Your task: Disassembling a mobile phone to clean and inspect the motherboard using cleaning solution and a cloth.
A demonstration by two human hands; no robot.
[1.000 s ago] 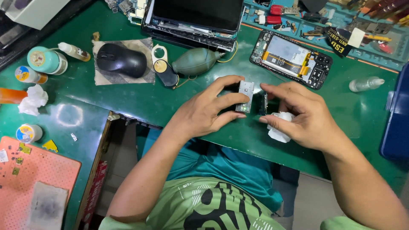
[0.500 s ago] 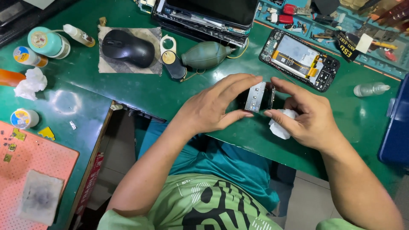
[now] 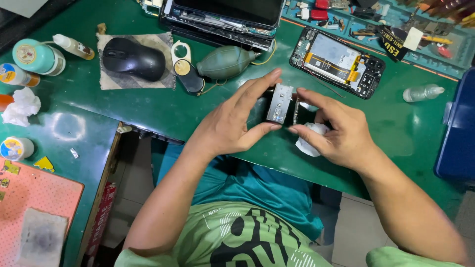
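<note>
My left hand [image 3: 232, 123] and my right hand [image 3: 339, 131] meet over the green table [image 3: 163, 113], both gripping a small dark phone part [image 3: 284, 106]. A silvery metal plate [image 3: 279, 102] on that part faces up between my fingertips. The left thumb and forefinger pinch its left side. My right hand pinches the right edge and also has a crumpled white tissue [image 3: 309, 143] tucked under its fingers. Most of the dark part is hidden by both hands.
An opened phone [image 3: 336, 62] with bare insides lies behind my hands. A green rubber air blower [image 3: 225, 62], a black mouse [image 3: 133, 58] on a cloth, a disassembled laptop [image 3: 222, 15], small bottles [image 3: 37, 57], a pink mat [image 3: 34, 217] and a blue box [image 3: 457, 128] surround the spot.
The camera view has shifted slightly. My hands stay together on the part, and the left fingers have spread a little, showing more of the metal plate.
</note>
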